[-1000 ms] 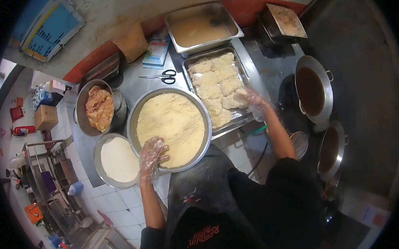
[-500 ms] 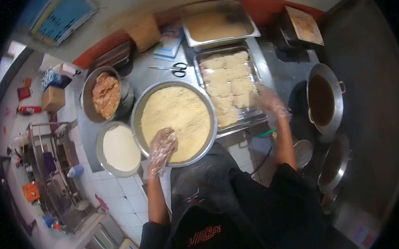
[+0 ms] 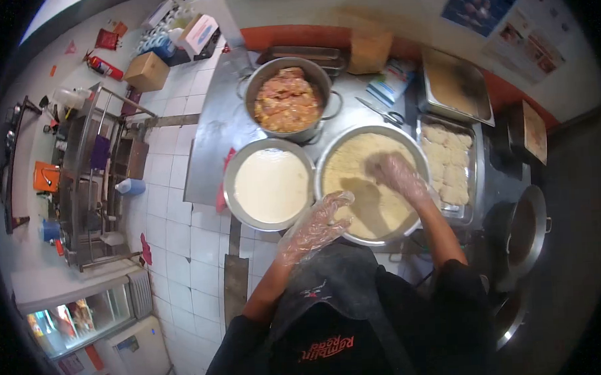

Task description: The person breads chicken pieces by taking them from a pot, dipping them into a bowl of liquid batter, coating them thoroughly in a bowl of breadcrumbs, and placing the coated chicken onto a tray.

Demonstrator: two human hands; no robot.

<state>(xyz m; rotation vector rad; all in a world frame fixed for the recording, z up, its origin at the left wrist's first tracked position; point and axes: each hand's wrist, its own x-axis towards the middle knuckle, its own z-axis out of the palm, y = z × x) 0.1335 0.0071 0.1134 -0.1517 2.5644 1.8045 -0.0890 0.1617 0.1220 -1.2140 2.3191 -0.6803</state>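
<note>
My left hand [image 3: 319,221], in a clear plastic glove, hovers above the near rims of two bowls with its fingers apart and nothing in it. One is a bowl [image 3: 227,191] of creamy white batter [image 3: 270,185]; the other is a wide metal bowl [image 3: 321,166] of pale yellow crumbs [image 3: 353,155]. My right hand [image 3: 402,175], gloved too, is over the crumbs, its fingers blurred by motion. Whether it touches them or holds anything I cannot make out. Raw marinated meat [image 3: 287,101] fills a pot behind the batter. Crumb-coated pieces [image 3: 447,164] lie in a metal tray to the right.
Scissors [image 3: 381,110] lie behind the crumb bowl. A deep steel pan [image 3: 453,83] stands at the back wall. Large pans [image 3: 527,231] of dark liquid sit at the far right. A wire-shelved rack [image 3: 97,149] stands across the tiled floor at left.
The view has swung left. My left hand has come up out of the crumbs to the bowl's near rim. My right hand has moved from the tray to over the crumbs.
</note>
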